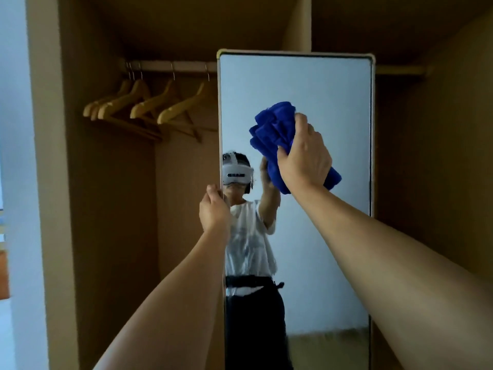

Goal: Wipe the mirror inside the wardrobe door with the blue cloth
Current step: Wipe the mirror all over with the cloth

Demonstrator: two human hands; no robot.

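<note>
A tall mirror [320,84] with a pale frame stands in front of the open wooden wardrobe, facing me. My right hand [304,153] grips a bunched blue cloth [272,129] and holds it against the glass in the upper middle of the mirror. My left hand [214,209] grips the mirror's left edge at about mid height, fingers curled round the frame. The glass reflects a person in a white top and dark trousers, with the cloth's reflection beside the raised arm.
Several wooden hangers [149,105] hang from a rail [170,66] in the wardrobe's left compartment, just left of the mirror. A vertical wardrobe panel [296,22] rises behind the mirror's top. A pale wall [13,156] runs along the far left.
</note>
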